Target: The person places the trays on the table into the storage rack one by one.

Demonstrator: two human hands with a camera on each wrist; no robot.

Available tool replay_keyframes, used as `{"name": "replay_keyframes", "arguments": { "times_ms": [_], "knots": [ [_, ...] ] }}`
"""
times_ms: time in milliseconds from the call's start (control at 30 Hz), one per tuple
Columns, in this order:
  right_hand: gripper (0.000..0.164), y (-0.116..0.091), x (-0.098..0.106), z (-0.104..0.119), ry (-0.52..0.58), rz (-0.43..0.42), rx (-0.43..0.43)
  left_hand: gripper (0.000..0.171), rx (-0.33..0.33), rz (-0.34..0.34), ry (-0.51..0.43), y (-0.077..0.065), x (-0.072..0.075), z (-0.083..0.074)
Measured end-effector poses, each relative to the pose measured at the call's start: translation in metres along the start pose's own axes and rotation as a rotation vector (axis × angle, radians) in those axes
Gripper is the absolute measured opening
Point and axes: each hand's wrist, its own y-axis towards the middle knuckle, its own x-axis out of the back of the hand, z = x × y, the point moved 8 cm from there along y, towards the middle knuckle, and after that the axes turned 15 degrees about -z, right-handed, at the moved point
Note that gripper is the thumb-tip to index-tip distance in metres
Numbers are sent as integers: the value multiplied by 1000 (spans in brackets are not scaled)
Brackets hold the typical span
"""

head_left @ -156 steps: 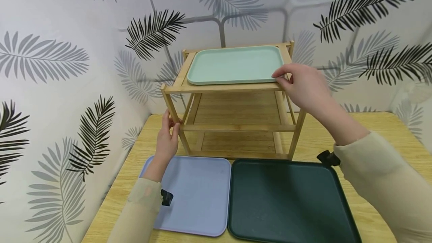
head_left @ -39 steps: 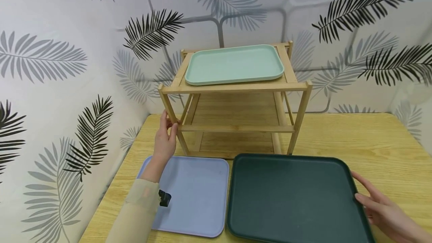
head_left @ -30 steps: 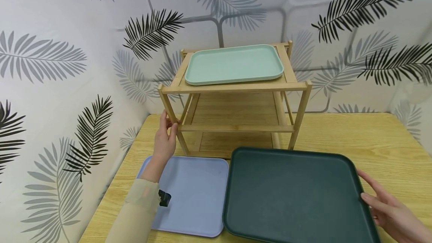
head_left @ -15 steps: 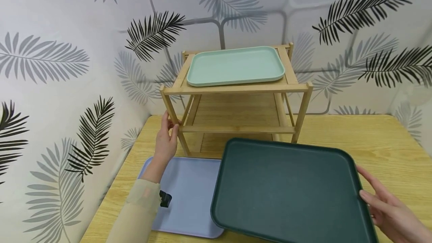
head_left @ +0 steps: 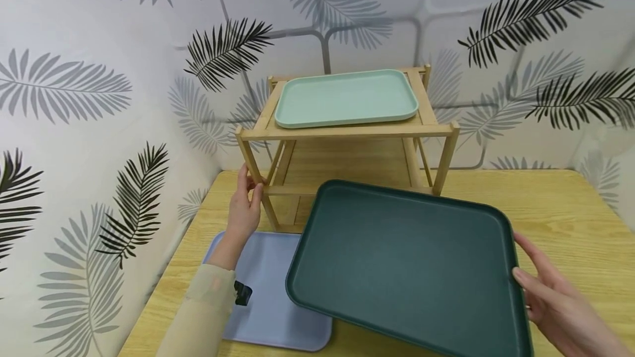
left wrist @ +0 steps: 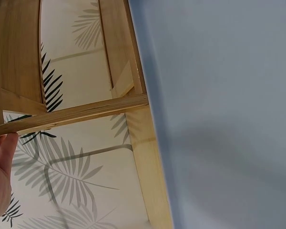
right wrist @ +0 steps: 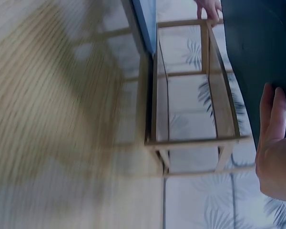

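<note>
My right hand (head_left: 555, 296) grips a dark green rectangular tray (head_left: 402, 269) at its right edge, thumb on the rim and fingers beneath. The tray is raised and tilted in front of a wooden shelf rack (head_left: 347, 133), covering part of its lower tiers. In the right wrist view, fingers (right wrist: 276, 114) lie along the tray's underside. My left hand (head_left: 243, 208) holds the rack's front left leg, as the left wrist view also shows with the leg (left wrist: 71, 114). A mint green tray (head_left: 347, 98) rests on the top shelf.
A light blue tray (head_left: 268, 285) lies on the wooden table (head_left: 560, 203) before the rack, its right part overlapped by the green tray in the head view. Leaf-patterned wall covering (head_left: 109, 169) stands close behind and on the left.
The right hand has left the mint tray on the top shelf and taken the dark green tray. That tray has risen off the table, moving left and toward the rack. Left hand stays put.
</note>
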Motion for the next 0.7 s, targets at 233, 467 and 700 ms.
{"name": "replay_keyframes", "arguments": {
  "times_ms": [233,467,700],
  "knots": [
    [70,11,-29,-1,-4,-4,25,49,2,7,-8,-1,1,-1],
    [62,26,-54,-5,-27,-23,100,48,-6,8,-46,-1,3,1],
    [63,38,-69,-2,-33,-45,146,50,1,23,-98,1,3,3]
  ]
}}
